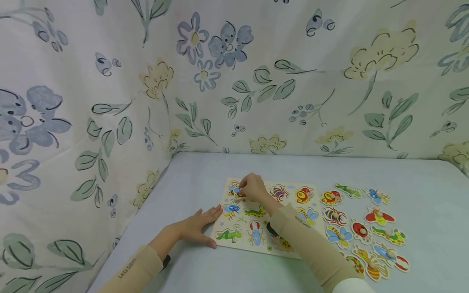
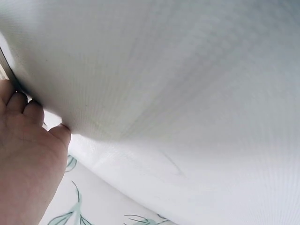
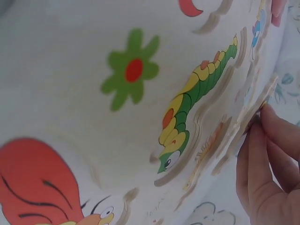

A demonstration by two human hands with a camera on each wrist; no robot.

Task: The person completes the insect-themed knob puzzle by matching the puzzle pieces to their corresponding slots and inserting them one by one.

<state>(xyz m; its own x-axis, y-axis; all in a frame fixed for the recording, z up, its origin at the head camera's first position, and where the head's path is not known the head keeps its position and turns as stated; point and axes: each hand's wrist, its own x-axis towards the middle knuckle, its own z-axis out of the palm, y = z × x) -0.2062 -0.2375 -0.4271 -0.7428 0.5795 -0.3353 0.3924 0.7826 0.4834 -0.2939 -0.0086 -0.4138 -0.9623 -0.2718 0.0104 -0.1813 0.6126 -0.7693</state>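
Observation:
A wooden insect puzzle board (image 1: 244, 228) with printed recesses lies on the table. Over its upper left part, my right hand (image 1: 254, 189) pinches a wooden puzzle piece (image 3: 259, 101) between thumb and fingertips, by the bee picture (image 1: 234, 189). In the right wrist view the piece appears nearly edge-on, so its picture cannot be made out. The caterpillar picture (image 3: 180, 112) shows close by on the board. My left hand (image 1: 198, 227) rests with fingers extended against the board's left edge; in the left wrist view only part of this hand (image 2: 28, 154) is seen.
Right of the board lie several loose knobbed pieces, among them a ladybug (image 1: 360, 230), a caterpillar (image 1: 389, 235), a blue beetle (image 1: 390, 255) and a grasshopper (image 1: 348, 190). A floral cloth (image 1: 264, 122) hangs behind the white table (image 1: 425, 183) and along its left side.

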